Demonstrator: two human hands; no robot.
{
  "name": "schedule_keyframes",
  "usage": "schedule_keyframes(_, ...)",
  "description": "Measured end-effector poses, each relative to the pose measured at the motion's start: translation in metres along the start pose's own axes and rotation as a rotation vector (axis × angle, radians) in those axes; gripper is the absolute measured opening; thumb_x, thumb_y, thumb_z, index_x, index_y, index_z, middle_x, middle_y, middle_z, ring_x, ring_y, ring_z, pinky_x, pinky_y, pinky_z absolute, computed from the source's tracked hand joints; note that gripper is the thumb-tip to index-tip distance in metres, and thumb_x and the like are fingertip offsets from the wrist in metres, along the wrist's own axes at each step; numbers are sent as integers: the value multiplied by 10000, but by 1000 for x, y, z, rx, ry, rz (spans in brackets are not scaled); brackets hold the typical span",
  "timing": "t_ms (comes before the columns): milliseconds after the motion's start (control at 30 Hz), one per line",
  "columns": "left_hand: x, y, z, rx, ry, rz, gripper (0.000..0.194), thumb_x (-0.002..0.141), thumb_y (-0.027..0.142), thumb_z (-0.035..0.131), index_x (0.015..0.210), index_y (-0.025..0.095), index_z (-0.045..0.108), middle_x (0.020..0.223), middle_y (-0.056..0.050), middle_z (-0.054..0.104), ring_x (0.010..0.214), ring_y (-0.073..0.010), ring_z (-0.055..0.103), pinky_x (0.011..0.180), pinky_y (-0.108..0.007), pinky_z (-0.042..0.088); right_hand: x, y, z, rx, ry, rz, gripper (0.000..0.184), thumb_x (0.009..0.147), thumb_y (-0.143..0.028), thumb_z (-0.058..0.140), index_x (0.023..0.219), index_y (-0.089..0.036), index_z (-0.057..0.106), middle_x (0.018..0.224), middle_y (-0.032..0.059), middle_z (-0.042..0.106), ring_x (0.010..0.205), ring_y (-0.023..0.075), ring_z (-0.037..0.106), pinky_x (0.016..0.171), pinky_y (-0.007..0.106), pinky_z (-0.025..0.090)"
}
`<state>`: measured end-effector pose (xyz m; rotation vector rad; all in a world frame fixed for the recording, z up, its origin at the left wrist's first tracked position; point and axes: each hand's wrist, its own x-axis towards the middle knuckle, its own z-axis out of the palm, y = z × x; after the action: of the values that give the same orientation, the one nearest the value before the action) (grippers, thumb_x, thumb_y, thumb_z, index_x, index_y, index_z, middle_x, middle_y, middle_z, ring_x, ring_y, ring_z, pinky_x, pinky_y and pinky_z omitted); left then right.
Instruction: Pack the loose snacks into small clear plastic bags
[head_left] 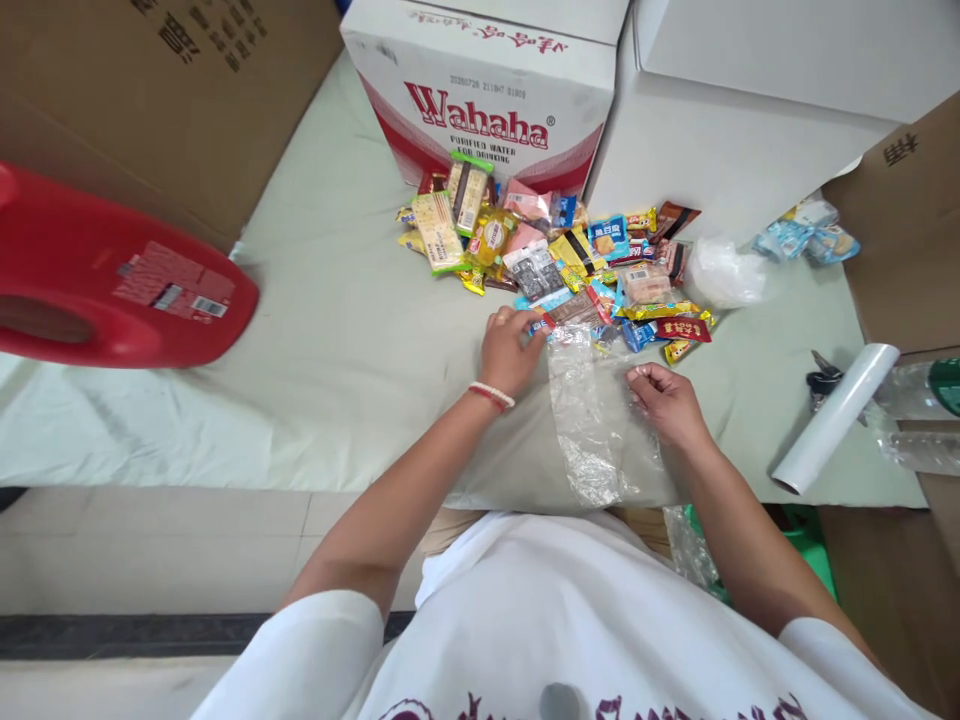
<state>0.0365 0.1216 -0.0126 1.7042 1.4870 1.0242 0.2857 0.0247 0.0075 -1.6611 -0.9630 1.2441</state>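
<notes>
My left hand [510, 350], with a beaded bracelet on the wrist, is closed at the near edge of a heap of wrapped snacks [577, 255]. Its thumb and forefinger pinch a small blue and red snack packet [541, 325]. A crinkled clear plastic bag [589, 420] lies flat between my hands, its near end at the table edge. My right hand [667, 400] is closed in a pinch at the right side of this bag. The thin film there is hard to make out.
A Wahaba-style water carton [487, 110] and white boxes [697, 150] stand behind the snacks. On the left is a red jug [172, 290]. A bundle of clear plastic [724, 272], blue packets [808, 235], a white roll [836, 420], scissors [823, 378] and bottles [911, 390] are on the right.
</notes>
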Motion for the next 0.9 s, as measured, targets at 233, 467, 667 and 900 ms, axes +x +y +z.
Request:
schedule_keyframes(233, 30, 4, 30, -24, -50, 31, 86, 858, 186, 670, 780, 210, 696, 793, -19, 644, 893, -209, 561, 990, -378, 398, -1, -1, 4, -7, 18, 0, 385, 754, -549, 798, 802, -192, 659, 539, -57, 506, 446, 77, 361, 425, 217, 243)
schedule_keyframes(467, -3, -14, -24, -434, -91, -128, 134, 889, 329, 644, 858, 201, 617, 845, -8, 625, 782, -148, 544, 753, -261, 455, 5, -3, -11, -1, 34, 40, 433, 700, -576, 823, 795, -188, 657, 532, -55, 509, 415, 70, 338, 395, 221, 215)
schedule_keyframes(667, 7, 0, -5, -45, -75, 86, 138, 875, 273, 679, 972, 199, 744, 917, -52, 624, 894, -202, 572, 875, -346, 461, 9, -4, -12, -14, 14, 13, 416, 689, -564, 834, 791, -198, 665, 565, -45, 523, 461, 81, 384, 409, 210, 257)
schedule_keyframes(900, 31, 10, 38, 19, -47, 151, 89, 854, 204, 713, 790, 209, 774, 802, -41, 670, 916, -233, 579, 962, -414, 420, 7, -5, -9, -24, 24, 8, 403, 704, -558, 823, 791, -196, 669, 559, -44, 517, 458, 81, 373, 423, 222, 254)
